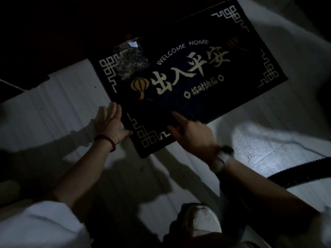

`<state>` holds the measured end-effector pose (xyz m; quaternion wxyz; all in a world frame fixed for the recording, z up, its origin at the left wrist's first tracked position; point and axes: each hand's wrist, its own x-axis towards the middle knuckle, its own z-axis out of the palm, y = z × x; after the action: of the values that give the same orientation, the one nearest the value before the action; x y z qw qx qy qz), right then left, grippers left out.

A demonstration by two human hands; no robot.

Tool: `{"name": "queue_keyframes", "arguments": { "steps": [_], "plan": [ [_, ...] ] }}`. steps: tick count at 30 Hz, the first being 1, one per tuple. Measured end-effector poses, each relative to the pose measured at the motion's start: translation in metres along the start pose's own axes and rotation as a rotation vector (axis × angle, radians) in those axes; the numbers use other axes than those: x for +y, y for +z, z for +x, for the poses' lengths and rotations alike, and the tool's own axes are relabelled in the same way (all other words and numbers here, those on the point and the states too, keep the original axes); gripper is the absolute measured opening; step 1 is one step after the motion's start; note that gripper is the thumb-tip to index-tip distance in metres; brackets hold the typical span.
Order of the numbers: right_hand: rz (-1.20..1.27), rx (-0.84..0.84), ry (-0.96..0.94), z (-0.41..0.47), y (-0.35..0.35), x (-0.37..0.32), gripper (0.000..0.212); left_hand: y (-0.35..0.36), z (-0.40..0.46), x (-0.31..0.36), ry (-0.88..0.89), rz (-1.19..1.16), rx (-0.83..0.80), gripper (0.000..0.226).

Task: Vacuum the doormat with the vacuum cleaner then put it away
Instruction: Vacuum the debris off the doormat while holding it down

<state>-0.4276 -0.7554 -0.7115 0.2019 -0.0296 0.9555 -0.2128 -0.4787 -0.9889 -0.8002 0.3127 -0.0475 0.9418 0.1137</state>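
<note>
Pale tiled floor (259, 145) in dim light, a white shoe (200, 222) at bottom, a dark serrated strip (300, 171) at right

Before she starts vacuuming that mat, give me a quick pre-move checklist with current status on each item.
1. Dark rectangular doormat with white lettering lying flat on the pale floor: ok.
2. Left hand at the mat's near-left edge, fingers straight: ok.
3. Right hand resting on the mat's near edge: ok.
4. Vacuum cleaner in view: not ok, none visible.
5. Speckled grey debris patch still on the mat: not ok.
6. Lighting: not ok, very dim.
</note>
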Motion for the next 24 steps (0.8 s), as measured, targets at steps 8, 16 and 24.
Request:
{"name": "queue_keyframes", "arguments": {
  "steps": [8, 16, 24],
  "plan": [
    [-0.076, -0.014, -0.052, 0.021, 0.009, -0.015, 0.053, -0.001, -0.002, -0.001, -0.007, 0.007, 0.002, 0.099],
    [0.004, 0.053, 0.134, -0.021, -0.013, 0.07, 0.05, -0.007, -0.005, 0.006, -0.03, -0.016, -0.055, 0.099],
    [-0.079, 0.095, 0.095, -0.011, 0.001, 0.026, 0.049, -0.007, -0.003, 0.007, -0.033, -0.014, -0.07, 0.097]
  ]
}}
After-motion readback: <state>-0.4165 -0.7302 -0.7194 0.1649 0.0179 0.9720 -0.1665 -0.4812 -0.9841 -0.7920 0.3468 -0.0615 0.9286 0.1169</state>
